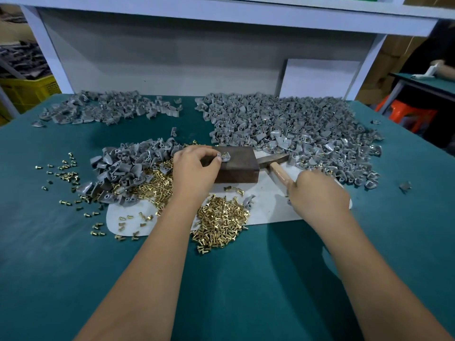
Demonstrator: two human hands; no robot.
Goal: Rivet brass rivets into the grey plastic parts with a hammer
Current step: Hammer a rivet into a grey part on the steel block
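Left hand (194,168) pinching the grey part (224,157) on the block (237,166), right hand (317,190) gripping the hammer (275,166): I'd tap square, fingertips clear.

Around the iron block (236,166) the room is narrow. Left of it a heap of grey parts (128,168) and brass rivets (221,220) blocks the way; behind and right lies a big grey pile (295,124). Toward the person, past the rivets, the green mat (61,267) is free.

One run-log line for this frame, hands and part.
left hand: pinches grey part on metal block | right hand: grips hammer, head down beside block | strike: not yet
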